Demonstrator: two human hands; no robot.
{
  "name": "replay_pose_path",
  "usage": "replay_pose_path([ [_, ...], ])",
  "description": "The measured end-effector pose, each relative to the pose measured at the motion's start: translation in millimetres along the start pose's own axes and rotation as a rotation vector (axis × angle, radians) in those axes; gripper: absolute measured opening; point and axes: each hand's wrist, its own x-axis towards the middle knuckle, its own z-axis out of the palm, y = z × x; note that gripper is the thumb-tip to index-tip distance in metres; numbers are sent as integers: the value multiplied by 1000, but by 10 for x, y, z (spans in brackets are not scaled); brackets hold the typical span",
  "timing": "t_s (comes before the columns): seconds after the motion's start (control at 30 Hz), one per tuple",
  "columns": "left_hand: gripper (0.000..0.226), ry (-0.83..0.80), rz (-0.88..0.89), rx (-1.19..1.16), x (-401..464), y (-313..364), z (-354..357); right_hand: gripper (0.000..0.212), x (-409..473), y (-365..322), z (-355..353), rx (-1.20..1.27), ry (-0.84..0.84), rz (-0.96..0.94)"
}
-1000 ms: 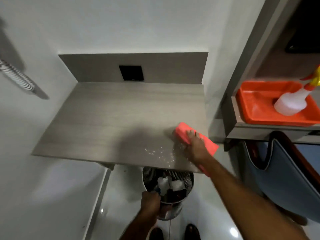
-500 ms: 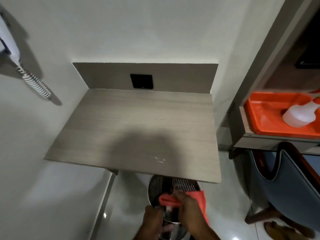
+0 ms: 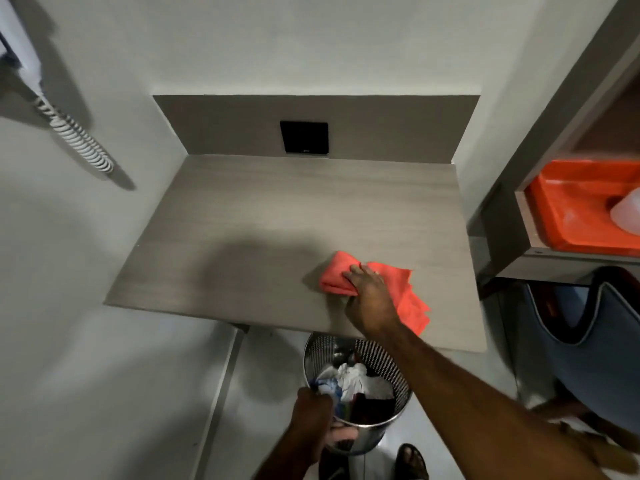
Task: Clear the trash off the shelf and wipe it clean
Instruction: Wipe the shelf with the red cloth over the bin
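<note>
A grey wood-grain shelf [image 3: 263, 230] juts from the wall corner, its surface bare of trash. My right hand [image 3: 369, 296] presses a crumpled orange-red cloth [image 3: 337, 275] onto the shelf near its front right edge; part of the cloth trails off behind the wrist. Below the front edge, a metal mesh waste bin [image 3: 388, 362] holds white paper and dark scraps. My left hand [image 3: 311, 415] grips the bin's near rim.
A black wall plate [image 3: 304, 137] sits on the back panel. A coiled phone cord [image 3: 78, 138] hangs on the left wall. To the right, a cabinet holds an orange tray [image 3: 568, 209] with a white spray bottle [image 3: 627, 211]. A blue chair [image 3: 588, 327] stands below it.
My right hand has come up from over the bin and put the cloth back on the shelf. The white specks near the front edge are gone. My left hand stays on the bin.
</note>
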Motion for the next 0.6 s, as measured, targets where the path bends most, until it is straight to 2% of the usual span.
replay_pose_path([
  [0.17,24,-53,27,23,61,-88,-283,70,-674,-121,408,164,-4,-155],
  [0.27,24,-84,35,43,166,-214,-361,62,-1245,-13,660,227,-96,-145],
  [0.33,29,-67,17,50,307,-348,-361,58,-1547,202,826,206,-138,-64],
  [0.43,40,7,16,135,694,-609,-221,63,-1682,604,1047,262,-8,113],
  [0.53,53,49,9,167,1278,-938,-54,47,-1592,978,1351,314,119,276],
  [0.6,44,16,-57,130,1674,-1116,31,37,-1552,1271,1615,295,155,321],
])
